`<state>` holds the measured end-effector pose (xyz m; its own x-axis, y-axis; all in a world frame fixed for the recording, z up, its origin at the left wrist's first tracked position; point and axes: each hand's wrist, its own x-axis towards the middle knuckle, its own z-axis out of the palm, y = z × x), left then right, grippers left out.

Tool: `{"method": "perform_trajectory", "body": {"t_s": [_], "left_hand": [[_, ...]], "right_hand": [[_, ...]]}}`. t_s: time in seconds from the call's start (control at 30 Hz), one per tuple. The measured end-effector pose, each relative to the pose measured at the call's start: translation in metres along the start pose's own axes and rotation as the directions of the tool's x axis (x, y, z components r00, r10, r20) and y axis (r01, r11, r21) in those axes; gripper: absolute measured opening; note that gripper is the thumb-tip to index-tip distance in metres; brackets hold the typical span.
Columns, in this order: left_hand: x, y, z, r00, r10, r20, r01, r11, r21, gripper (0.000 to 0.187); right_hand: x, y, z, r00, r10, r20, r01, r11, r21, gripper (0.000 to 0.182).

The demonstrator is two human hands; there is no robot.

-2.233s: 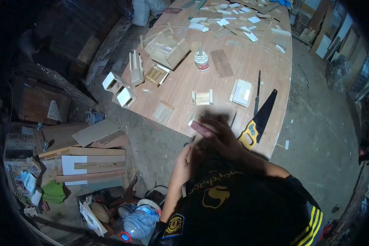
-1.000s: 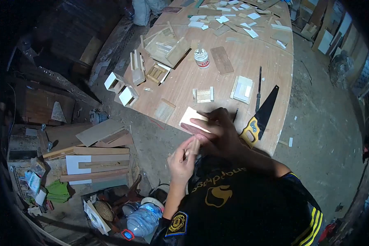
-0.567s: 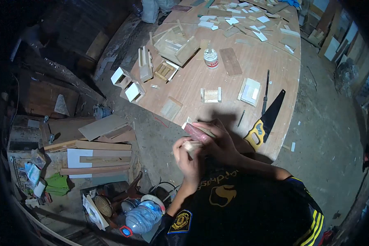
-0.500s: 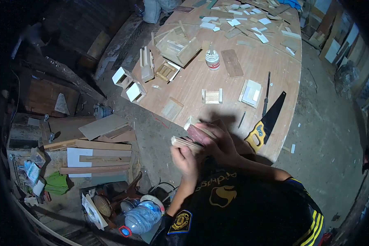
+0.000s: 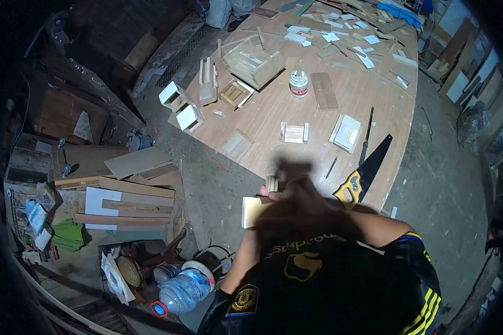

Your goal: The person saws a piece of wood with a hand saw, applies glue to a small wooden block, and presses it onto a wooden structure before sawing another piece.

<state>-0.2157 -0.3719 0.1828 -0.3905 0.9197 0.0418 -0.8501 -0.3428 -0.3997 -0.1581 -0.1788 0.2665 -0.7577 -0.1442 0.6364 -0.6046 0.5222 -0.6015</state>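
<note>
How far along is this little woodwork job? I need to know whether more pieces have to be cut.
Already built: several small wooden boxes stand at the table edge. In hand: a small wooden panel, held near the chest; the right hand is blurred over it and the left hand is hidden. Left: loose cut pieces and a glue bottle lie unused, the handsaw idle.

Dim workshop, rough grey concrete floor [image 5: 430, 167], long wooden table [image 5: 274, 111] under the only pool of light, boards stacked at left [image 5: 128, 201], planks leaning at right [image 5: 458, 72]
</note>
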Motion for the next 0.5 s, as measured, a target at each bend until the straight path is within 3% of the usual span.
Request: {"method": "perform_trajectory", "body": {"t_s": [0.03, 0.07, 0.1, 0.13, 0.17, 0.2, 0.23, 0.27, 0.33, 0.37, 0.4, 0.43, 0.47, 0.5], "left_hand": [[0.010, -0.033, 0.024, 0.898, 0.425, -0.118, -0.200, 0.631, 0.750, 0.036], [0.022, -0.071, 0.051, 0.676, 0.725, 0.132, -0.011, -0.170, 0.985, 0.035], [0.022, -0.072, 0.067, 0.755, 0.644, 0.123, -0.035, -0.149, 0.988, 0.038], [0.021, -0.060, 0.066, 0.754, 0.644, 0.128, -0.041, -0.148, 0.988, 0.038], [0.021, -0.044, 0.060, 0.844, 0.521, -0.125, -0.113, 0.400, 0.909, 0.040], [0.017, -0.035, 0.057, 0.922, 0.271, -0.278, -0.079, 0.832, 0.549, 0.042], [0.013, -0.055, 0.086, 0.741, 0.559, -0.371, 0.068, 0.488, 0.870, 0.047], [0.015, -0.058, 0.083, 0.740, 0.555, -0.380, 0.081, 0.487, 0.869, 0.047], [0.026, -0.069, 0.074, 0.675, 0.732, -0.096, 0.023, 0.109, 0.994, 0.048], [0.024, -0.067, 0.085, 0.778, 0.613, -0.138, -0.022, 0.245, 0.969, 0.049], [0.019, -0.056, 0.074, 0.777, 0.615, -0.132, -0.026, 0.242, 0.970, 0.049], [0.021, -0.048, 0.070, 0.880, 0.436, -0.191, -0.099, 0.560, 0.822, 0.048], [0.017, -0.042, 0.067, 0.955, 0.234, -0.182, -0.091, 0.818, 0.568, 0.046], [0.006, -0.037, 0.069, 0.942, 0.207, -0.263, -0.038, 0.847, 0.529, 0.045]], "right_hand": [[-0.006, 0.023, 0.002, 0.997, 0.031, 0.072, -0.020, 0.988, -0.150, 0.062], [0.007, 0.024, -0.008, 0.996, 0.038, 0.077, -0.026, 0.988, -0.150, 0.062], [0.028, 0.018, -0.023, 0.977, 0.008, 0.213, 0.007, 0.997, -0.070, 0.061], [0.040, 0.015, -0.032, 0.940, -0.037, 0.340, 0.035, 0.999, 0.012, 0.060], [-0.031, 0.043, 0.040, 0.785, 0.555, 0.275, -0.557, 0.827, -0.078, 0.058], [-0.026, 0.039, 0.035, 0.785, 0.555, 0.277, -0.558, 0.826, -0.073, 0.058], [-0.011, 0.026, 0.022, 0.885, 0.408, 0.224, -0.400, 0.913, -0.084, 0.054], [0.009, 0.013, 0.003, 0.955, 0.245, 0.166, -0.228, 0.967, -0.113, 0.050], [0.040, 0.007, -0.026, 0.987, -0.130, 0.089, 0.146, 0.967, -0.207, 0.042], [0.044, 0.020, -0.024, 0.964, 0.013, 0.265, 0.087, 0.927, -0.364, 0.039], [0.045, 0.014, -0.029, 0.964, 0.008, 0.266, 0.093, 0.927, -0.364, 0.039], [0.052, 0.001, -0.038, 0.910, 0.034, 0.413, -0.032, 0.999, -0.012, 0.040], [0.054, -0.008, -0.041, 0.836, 0.005, 0.549, -0.216, 0.922, 0.320, 0.041], [0.050, -0.007, -0.035, 0.841, 0.013, 0.541, -0.225, 0.918, 0.328, 0.041]]}}
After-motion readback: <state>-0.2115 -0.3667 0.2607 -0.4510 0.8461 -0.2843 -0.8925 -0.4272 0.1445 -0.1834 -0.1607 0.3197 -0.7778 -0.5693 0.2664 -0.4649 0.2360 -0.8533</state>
